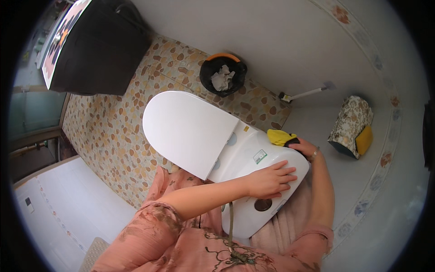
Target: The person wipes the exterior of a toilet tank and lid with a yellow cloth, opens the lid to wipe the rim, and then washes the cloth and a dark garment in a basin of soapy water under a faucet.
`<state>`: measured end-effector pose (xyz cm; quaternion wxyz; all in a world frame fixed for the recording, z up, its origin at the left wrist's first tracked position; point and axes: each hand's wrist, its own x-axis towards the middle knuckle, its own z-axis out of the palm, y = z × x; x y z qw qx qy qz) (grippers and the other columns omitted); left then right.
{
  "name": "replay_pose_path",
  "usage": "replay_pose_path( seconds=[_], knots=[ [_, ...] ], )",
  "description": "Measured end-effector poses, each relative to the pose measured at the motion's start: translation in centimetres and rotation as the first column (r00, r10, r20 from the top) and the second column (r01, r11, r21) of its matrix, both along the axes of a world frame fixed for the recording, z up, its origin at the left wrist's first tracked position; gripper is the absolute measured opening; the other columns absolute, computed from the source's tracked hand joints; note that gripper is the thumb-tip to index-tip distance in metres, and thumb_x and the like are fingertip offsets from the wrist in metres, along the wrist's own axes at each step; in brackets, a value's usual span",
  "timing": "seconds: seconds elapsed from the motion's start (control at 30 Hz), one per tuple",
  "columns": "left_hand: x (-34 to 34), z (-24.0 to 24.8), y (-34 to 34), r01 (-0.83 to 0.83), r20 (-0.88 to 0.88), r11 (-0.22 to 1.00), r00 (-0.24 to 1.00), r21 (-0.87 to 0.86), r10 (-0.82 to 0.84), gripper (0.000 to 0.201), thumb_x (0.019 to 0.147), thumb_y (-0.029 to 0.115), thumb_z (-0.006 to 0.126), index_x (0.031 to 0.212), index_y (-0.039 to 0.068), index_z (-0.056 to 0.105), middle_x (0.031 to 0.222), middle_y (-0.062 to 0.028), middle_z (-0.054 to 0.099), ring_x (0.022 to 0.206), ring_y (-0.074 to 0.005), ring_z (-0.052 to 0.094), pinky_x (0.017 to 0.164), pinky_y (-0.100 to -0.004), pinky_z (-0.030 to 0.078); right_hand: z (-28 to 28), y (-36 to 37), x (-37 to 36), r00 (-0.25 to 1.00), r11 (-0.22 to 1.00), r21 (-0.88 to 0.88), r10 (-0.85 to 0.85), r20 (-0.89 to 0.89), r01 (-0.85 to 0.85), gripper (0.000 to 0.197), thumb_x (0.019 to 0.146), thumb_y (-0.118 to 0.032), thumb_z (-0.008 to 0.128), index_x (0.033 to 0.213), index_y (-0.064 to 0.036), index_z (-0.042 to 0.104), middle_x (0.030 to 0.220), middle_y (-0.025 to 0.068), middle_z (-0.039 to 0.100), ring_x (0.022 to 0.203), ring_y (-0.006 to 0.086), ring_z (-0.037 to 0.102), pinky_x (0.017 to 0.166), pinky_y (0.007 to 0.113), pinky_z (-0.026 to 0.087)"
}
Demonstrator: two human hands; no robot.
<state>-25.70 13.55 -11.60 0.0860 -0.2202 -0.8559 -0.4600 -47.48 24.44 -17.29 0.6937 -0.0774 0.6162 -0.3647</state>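
Yellow cloth with a dark section lies against the far right edge of a white toilet, at the tank end. The right hand is closed on the dark part of this cloth, its arm curving around the right side of the tank, and a band circles the wrist. The left hand rests palm down on top of the tank, empty, its fingers slightly spread apart. Just near of it sits a dark round button, and farther off is a small green-edged label. The toilet's white lid is down and extends toward the far left.

Beyond the toilet, on the pebble-patterned floor, stands a black bin with an orange section on its rim and crumpled white paper inside. To its right, a brush with a white handle is beside the pale wall. Farther right is a patterned holder with a yellow piece at its near right side. A large dark cabinet-like block stands far left.
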Motion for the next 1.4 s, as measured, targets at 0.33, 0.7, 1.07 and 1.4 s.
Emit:
replay_pose_path(
  seconds=[0.33,0.7,1.07,1.4],
  knots=[
    [1.4,-1.6,-0.3,-0.019,-0.154,0.974,0.987,0.225,0.054,0.018,0.067,0.019,0.065,0.076,0.005,0.059,0.096,-0.0108,0.055,0.107,-0.0314,0.046,0.100,-0.0473,0.028,10.9,0.3,4.4,0.874,0.975,0.157,-0.066,-0.481,0.160,0.037,0.073,-0.005,0.064,0.108,-0.0011,0.053,0.095,0.0038,0.059,0.081,0.0136,0.056,0.071,0.026,0.046],
    [24.3,-10.4,-11.0,-0.293,0.088,0.911,0.956,0.288,0.280,0.025,0.068,0.012,0.065,0.091,0.009,0.056,0.103,-0.0121,0.053,0.102,-0.0322,0.048,0.087,-0.0432,0.039,16.2,-2.6,21.0,0.730,0.972,0.171,-0.002,-0.684,0.163,0.039,0.067,0.002,0.065,0.106,0.0011,0.056,0.096,0.0067,0.062,0.084,0.0163,0.059,0.075,0.028,0.048],
    [43.1,-20.1,-30.9,-0.805,0.753,0.495,0.094,-0.327,0.651,0.027,0.077,0.020,0.055,0.098,0.003,0.060,0.097,-0.0176,0.057,0.090,-0.0325,0.055,0.080,-0.0400,0.045,5.2,-17.6,31.1,0.753,0.802,-0.088,-0.587,-0.297,0.591,0.034,0.081,-0.008,0.058,0.113,-0.0003,0.051,0.101,0.0076,0.059,0.089,0.0189,0.058,0.078,0.031,0.048],
    [39.1,-21.6,-34.1,-0.990,0.851,0.138,0.068,-0.005,0.521,0.035,0.080,0.017,0.060,0.111,0.002,0.052,0.105,-0.0157,0.055,0.093,-0.0234,0.057,0.081,-0.0333,0.045,-9.3,-31.3,19.0,0.686,0.874,-0.151,-0.461,-0.563,0.463,0.041,0.078,-0.015,0.066,0.114,-0.0002,0.052,0.105,0.0075,0.058,0.090,0.0192,0.057,0.077,0.029,0.046]
  ],
)
